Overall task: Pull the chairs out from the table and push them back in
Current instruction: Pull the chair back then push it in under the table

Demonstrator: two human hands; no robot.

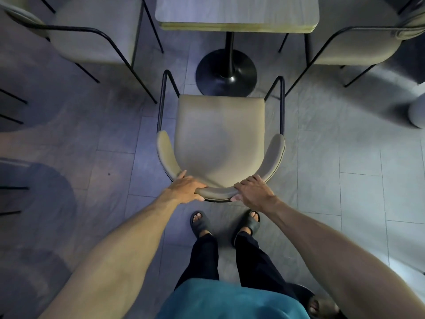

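Head camera: the left hand (187,188) and right hand (253,191) both curl tight round the tan chair's (218,143) curved backrest (217,192). The chair stands clear of the table (236,17).

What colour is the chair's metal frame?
Black. The chair's metal frame shows best in the head view.
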